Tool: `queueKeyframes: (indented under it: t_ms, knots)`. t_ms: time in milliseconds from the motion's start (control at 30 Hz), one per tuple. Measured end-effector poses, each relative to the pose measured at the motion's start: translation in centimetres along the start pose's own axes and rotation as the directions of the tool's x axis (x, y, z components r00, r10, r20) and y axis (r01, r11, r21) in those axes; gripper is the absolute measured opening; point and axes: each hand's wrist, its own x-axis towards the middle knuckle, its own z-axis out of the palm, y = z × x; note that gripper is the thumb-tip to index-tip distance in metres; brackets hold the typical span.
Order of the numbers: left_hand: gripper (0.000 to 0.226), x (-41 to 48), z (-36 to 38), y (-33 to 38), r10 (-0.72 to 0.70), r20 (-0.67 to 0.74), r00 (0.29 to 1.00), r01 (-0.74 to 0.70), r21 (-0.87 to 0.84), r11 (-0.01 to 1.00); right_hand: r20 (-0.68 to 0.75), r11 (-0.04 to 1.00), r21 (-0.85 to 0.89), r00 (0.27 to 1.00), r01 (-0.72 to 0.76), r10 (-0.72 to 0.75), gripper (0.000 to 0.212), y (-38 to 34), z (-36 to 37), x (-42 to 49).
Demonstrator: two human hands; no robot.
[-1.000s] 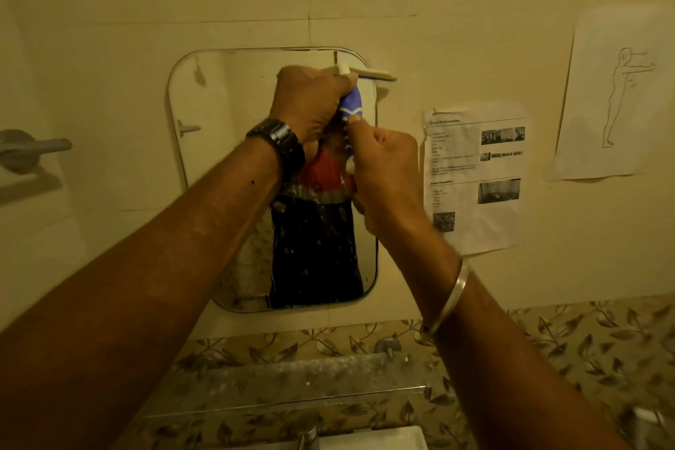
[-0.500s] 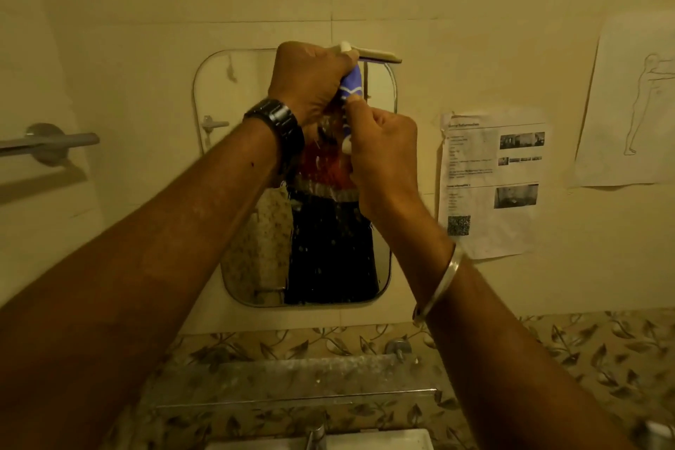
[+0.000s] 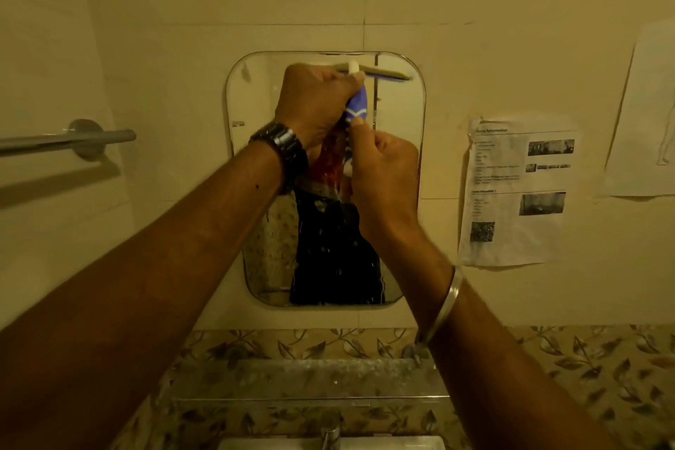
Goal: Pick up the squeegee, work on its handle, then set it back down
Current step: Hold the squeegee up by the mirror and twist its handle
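Observation:
A small squeegee (image 3: 357,107) with a blue-and-white handle and a pale blade is held up in front of the wall mirror (image 3: 398,164). Its blade runs level near the mirror's top edge. My left hand (image 3: 314,106), with a dark watch on its wrist, grips the upper part of the handle just below the blade. My right hand (image 3: 383,172), with a metal bangle on the forearm, pinches the lower end of the handle between thumb and fingers. Most of the handle is hidden by the two hands.
A metal towel bar (image 3: 73,141) sticks out of the wall at the left. Printed sheets (image 3: 515,190) and a line drawing (image 3: 643,110) hang on the wall at the right. Below are a leaf-patterned tile band (image 3: 584,369), a ledge, and a tap (image 3: 330,437) over a basin.
The view has shifted, so the mirror and papers sit further right in frame. Both hands keep their hold on the squeegee, whose blade now lies just inside the mirror's top edge.

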Motion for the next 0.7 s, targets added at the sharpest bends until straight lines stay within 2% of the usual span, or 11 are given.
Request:
queueKeyframes:
  t_ms: [167, 333, 433, 600, 700]
  knots:
    - [0.050, 2.1, -1.5, 0.8, -0.039, 0.018, 0.999, 0.040, -0.036, 0.999, -0.016, 1.000, -0.023, 1.000, -0.002, 0.002, 0.046, -1.1, 2.0, 1.4]
    - [0.025, -0.7, -2.5, -2.4, -0.062, 0.020, 0.998, 0.061, 0.040, 0.997, 0.042, 0.999, 0.028, 0.998, -0.047, 0.046, 0.042, 1.9, 2.2, -2.1]
    - [0.026, -2.1, -3.2, -3.7, -0.080, 0.030, 0.996, 0.079, 0.040, 0.996, 0.044, 0.999, 0.018, 0.998, -0.050, 0.049, 0.041, 2.8, 2.5, -3.7]
    - [0.032, 0.3, -3.7, -0.4, 0.074, 0.001, 0.997, -0.073, 0.134, 0.988, 0.026, 0.999, 0.035, 0.999, 0.021, -0.022, 0.041, 0.3, 3.6, -1.2]
    - [0.035, 2.1, -4.2, 0.6, 0.040, -0.002, 0.999, -0.040, 0.067, 0.997, 0.007, 1.000, 0.011, 1.000, 0.014, -0.015, 0.043, -0.6, 4.7, 0.4]
